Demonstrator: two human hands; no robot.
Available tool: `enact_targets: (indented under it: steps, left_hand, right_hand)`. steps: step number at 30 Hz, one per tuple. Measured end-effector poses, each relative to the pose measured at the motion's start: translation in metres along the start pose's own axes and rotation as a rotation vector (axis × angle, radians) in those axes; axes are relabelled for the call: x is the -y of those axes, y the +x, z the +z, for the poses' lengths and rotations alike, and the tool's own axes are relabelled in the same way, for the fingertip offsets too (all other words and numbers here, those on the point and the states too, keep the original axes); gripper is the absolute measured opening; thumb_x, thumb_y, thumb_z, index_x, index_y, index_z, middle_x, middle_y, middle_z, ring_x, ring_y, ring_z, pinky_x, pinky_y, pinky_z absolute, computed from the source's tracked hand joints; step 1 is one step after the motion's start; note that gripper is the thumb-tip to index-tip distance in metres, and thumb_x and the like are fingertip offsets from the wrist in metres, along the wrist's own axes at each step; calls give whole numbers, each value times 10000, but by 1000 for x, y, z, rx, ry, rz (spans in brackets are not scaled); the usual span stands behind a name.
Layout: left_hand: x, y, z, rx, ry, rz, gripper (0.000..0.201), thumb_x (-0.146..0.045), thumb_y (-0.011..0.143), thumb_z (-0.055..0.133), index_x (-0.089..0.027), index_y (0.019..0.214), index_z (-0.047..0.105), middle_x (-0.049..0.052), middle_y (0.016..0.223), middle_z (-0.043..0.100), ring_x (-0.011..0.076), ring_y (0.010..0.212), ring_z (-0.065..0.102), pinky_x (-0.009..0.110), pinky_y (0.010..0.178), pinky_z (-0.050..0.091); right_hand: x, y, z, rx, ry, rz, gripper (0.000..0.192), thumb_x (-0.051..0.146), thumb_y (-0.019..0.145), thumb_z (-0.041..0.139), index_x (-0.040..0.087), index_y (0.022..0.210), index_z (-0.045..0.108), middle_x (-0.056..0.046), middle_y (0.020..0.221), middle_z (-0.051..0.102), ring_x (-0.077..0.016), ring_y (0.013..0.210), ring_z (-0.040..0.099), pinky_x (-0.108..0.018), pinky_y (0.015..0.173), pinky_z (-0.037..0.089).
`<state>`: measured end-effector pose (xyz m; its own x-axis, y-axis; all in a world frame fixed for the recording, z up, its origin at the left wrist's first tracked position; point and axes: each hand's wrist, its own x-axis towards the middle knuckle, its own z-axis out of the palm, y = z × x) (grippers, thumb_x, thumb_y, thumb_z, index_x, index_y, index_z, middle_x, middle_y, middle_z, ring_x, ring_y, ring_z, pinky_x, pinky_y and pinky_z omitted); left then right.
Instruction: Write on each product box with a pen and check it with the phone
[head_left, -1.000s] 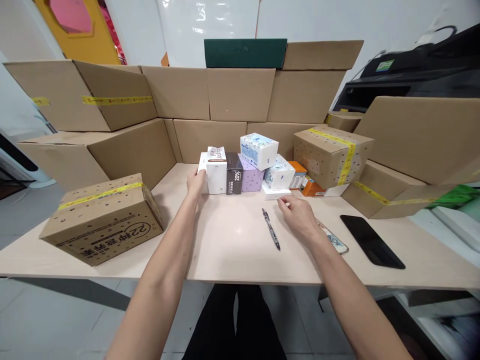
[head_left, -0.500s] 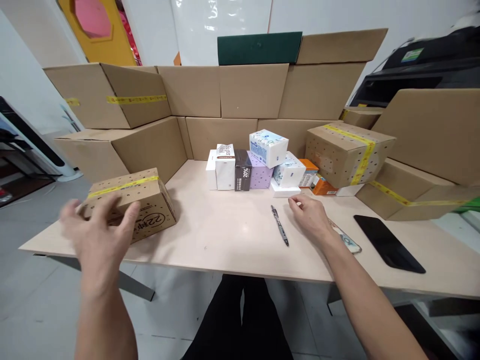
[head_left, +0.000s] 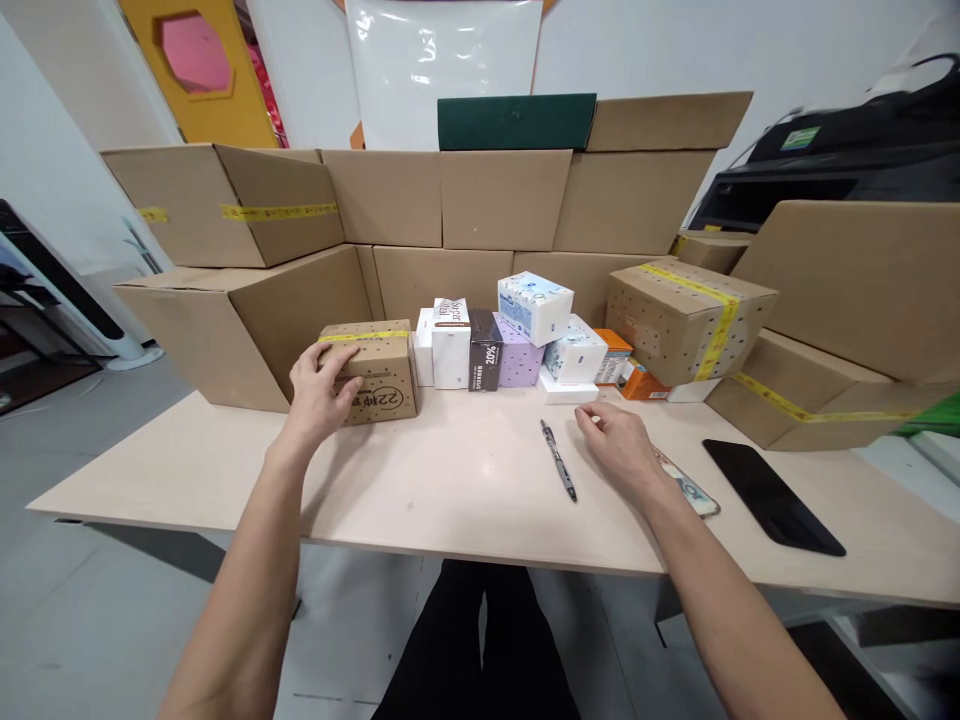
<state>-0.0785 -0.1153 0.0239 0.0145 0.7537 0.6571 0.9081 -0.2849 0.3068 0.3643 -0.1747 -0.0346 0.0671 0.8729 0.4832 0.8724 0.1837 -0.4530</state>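
Behind both hands, plain matte cardboard cartons (head_left: 480, 200) wall off the pale, smooth bench (head_left: 465, 480). Under the left hand (head_left: 319, 385), whose spread fingers press its near end, the small perforated box (head_left: 375, 370) with yellow tape already sits against the row of glossy little packs (head_left: 491, 350), seemingly placed. Just left of the loosely curled, empty right hand (head_left: 619, 445) lies a slim pen (head_left: 559, 460), untouched.

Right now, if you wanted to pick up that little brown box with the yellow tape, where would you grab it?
Probably across its two short ends, coming from above and the front. The small taped box lies flat on the table, its right end close beside the white carton, so that side looks tight. The left hand already rests on its open left end; the right hand is free.
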Motion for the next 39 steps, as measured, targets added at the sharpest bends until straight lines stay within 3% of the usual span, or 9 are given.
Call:
enact_targets:
  steps: [3, 5, 8, 13, 17, 22, 32, 35, 39]
  left_hand:
    - [-7, 9, 9, -129, 65, -18, 452, -234, 824, 559, -260, 1266, 649, 121, 1489, 388, 382, 1413, 303, 583, 1168, 272]
    - [-26, 5, 19, -217, 26, 0, 404, -212, 845, 509, -211, 1213, 675, 144, 1377, 506, 344, 1345, 400, 510, 1130, 358]
    - [-64, 1, 40, -38, -130, 67, 470, -162, 871, 415, -178, 1303, 598, 129, 1220, 632, 258, 1170, 579, 400, 1052, 453]
    - [-108, 29, 78, 292, -102, -152, 775, -65, 784, 491, -175, 1528, 303, 190, 1574, 336, 365, 1312, 507, 491, 1051, 423]
    - [-112, 56, 98, 346, -71, -264, 607, -116, 791, 567, -177, 1391, 502, 256, 1519, 384, 431, 1111, 630, 522, 916, 470]
    - [-101, 58, 104, 330, -21, -236, 425, -221, 887, 501, -198, 1304, 579, 231, 1264, 593, 401, 1018, 656, 463, 858, 464]
    - [-110, 48, 92, 288, 113, -213, 364, -205, 902, 438, -207, 1225, 605, 175, 1042, 642, 335, 943, 666, 396, 804, 467]
    - [-121, 30, 64, 257, 146, -188, 410, -264, 890, 462, -185, 1277, 573, 191, 1097, 610, 343, 928, 669, 421, 801, 481]
    - [-114, -14, -3, 165, 194, -157, 426, -311, 806, 528, -200, 1205, 628, 131, 949, 652, 326, 838, 668, 433, 776, 504]
  right_hand:
    - [3, 0, -1, 0, 21, -11, 268, 327, 922, 488, 204, 918, 725, -71, 933, 763, -211, 766, 675, -311, 749, 461]
    - [4, 0, -1, -8, 26, -12, 263, 326, 920, 491, 202, 916, 723, -70, 933, 763, -211, 762, 675, -314, 751, 460]
    - [4, 0, 0, -22, 26, -6, 258, 325, 916, 493, 199, 911, 718, -71, 925, 762, -215, 761, 675, -318, 747, 461]
    - [4, -2, 0, 4, 32, -37, 244, 306, 920, 486, 212, 882, 707, -58, 896, 755, -205, 734, 664, -309, 721, 457]
    - [6, -4, -1, 11, 51, -60, 237, 301, 925, 484, 221, 864, 699, -46, 898, 750, -199, 736, 660, -310, 731, 457]
    - [9, -3, -2, -1, 76, -58, 228, 307, 925, 495, 226, 888, 705, -47, 916, 755, -205, 761, 662, -314, 733, 462]
    - [10, -2, -2, -7, 77, -37, 239, 303, 921, 492, 223, 904, 716, -48, 908, 756, -204, 753, 659, -309, 729, 464]
    - [9, -2, -3, -18, 80, -41, 236, 305, 918, 497, 219, 904, 716, -49, 913, 756, -201, 753, 661, -305, 742, 467]
    - [8, -3, -5, 33, 46, -39, 252, 296, 927, 481, 223, 909, 721, -44, 883, 752, -209, 768, 664, -299, 726, 460]
